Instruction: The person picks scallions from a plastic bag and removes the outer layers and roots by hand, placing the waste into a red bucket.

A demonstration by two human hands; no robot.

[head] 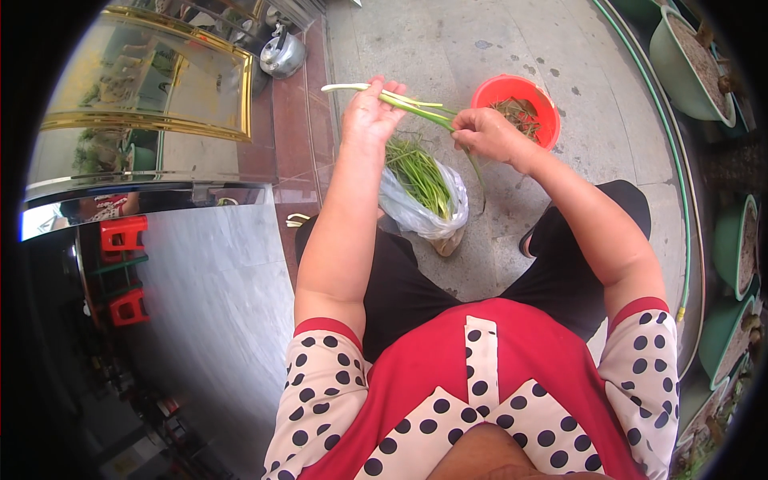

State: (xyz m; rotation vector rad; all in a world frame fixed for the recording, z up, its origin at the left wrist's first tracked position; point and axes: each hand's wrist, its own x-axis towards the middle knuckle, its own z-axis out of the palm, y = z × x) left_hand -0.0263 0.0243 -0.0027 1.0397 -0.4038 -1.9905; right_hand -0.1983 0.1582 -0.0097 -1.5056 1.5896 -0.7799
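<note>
A scallion (pixel 420 110) with a white root end and green leaves stretches between both hands. My left hand (pixel 371 117) is palm up, with the thumb over the stalk near its white end. Thumb and fingertips of my right hand (pixel 487 135) pinch the green part, and a limp leaf dangles below them. Under the hands, a translucent plastic bag (pixel 399 201) stands on the ground, packed with long green scallions (pixel 423 180). Beyond my right hand is a red plastic basin (pixel 549 120) containing dry brownish plant scraps (pixel 517 117).
Several white scallion ends (pixel 297 220) lie on the reddish stone step (pixel 300 150) at left. A metal kettle (pixel 285 55) stands farther along, near a gold-framed glass door (pixel 240 90). Green hoses (pixel 666 120) and planters of soil (pixel 690 66) line the right side.
</note>
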